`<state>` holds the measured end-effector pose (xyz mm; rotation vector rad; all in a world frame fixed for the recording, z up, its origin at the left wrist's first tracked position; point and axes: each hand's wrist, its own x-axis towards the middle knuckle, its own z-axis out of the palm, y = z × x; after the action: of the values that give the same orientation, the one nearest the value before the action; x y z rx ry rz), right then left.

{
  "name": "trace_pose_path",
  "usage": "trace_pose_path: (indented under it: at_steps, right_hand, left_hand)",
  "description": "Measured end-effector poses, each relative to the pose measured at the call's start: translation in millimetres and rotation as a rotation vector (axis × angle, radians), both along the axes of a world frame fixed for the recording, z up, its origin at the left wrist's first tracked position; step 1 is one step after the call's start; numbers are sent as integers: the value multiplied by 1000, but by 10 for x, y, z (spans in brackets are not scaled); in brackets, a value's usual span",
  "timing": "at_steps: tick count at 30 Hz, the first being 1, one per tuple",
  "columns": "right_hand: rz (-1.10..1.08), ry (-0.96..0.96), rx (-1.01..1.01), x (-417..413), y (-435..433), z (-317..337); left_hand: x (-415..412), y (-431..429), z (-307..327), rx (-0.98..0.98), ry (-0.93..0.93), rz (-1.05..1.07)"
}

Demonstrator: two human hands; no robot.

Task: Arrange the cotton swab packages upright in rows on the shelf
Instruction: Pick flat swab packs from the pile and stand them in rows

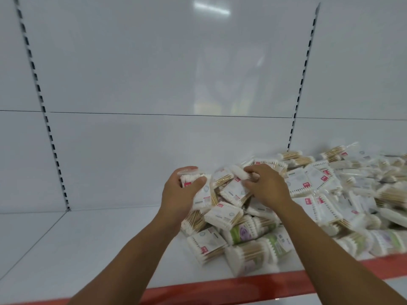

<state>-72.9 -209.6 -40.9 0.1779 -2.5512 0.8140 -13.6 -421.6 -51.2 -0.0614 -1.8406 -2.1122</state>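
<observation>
A loose heap of cotton swab packages point(308, 194) lies on the right half of the white shelf point(99, 238), flat and tumbled, none standing in a row. My left hand point(178, 194) grips one clear package with white swab tips and a red label point(198, 186) at the heap's left edge. My right hand point(266, 186) reaches into the top of the heap, and its fingers pinch a package with white tips point(239, 172). Green-labelled round packs point(244, 232) lie near the front.
The shelf has a red front edge strip point(220, 285). A white back panel point(154, 84) rises behind, with slotted uprights at left point(44, 111) and right point(301, 89). The left half of the shelf carries no packages.
</observation>
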Motion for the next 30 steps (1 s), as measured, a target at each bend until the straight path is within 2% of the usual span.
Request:
trace_pose_path:
  at_steps: [2,4,7,9,11,14,19,24,25,27,30]
  right_hand:
    - [10,102,-176,53,3,-2]
    - [63,164,-462,124,-10,60]
    - [221,83,-805,241,-28,200]
    - [341,4,-903,314,-23,261]
    - [433,-58,-908,348,-23,253]
    - [467,-127,-856,369,-57,185]
    - [537,-232,-826,464,-220,87]
    - [450,-217,-743,483,-216,39]
    - [385,-176,-636,468,-176,15]
    - [281,-119,-294,466,-126,-50]
    - [249,-189,145,498,-186,-158]
  left_hand:
    - [6,-25,-5,-11,-5,3]
    - [-7,-39,-11,5,-24,3]
    - [-24,-27,11,151,-96,-43]
    - [-28,-11,49,270,-159,-95]
    - [-49,1,66,337,-194,-144]
    - [-54,17,77,322,-227,-254]
    - [13,136,21,182,-147,-342]
    - [111,164,-130,-102,-10,-136]
    - [132,133,-137,-126,21,-102]
    - [154,54,-158,-130,47,-62]
    - [186,-17,-201,-143,59,-22]
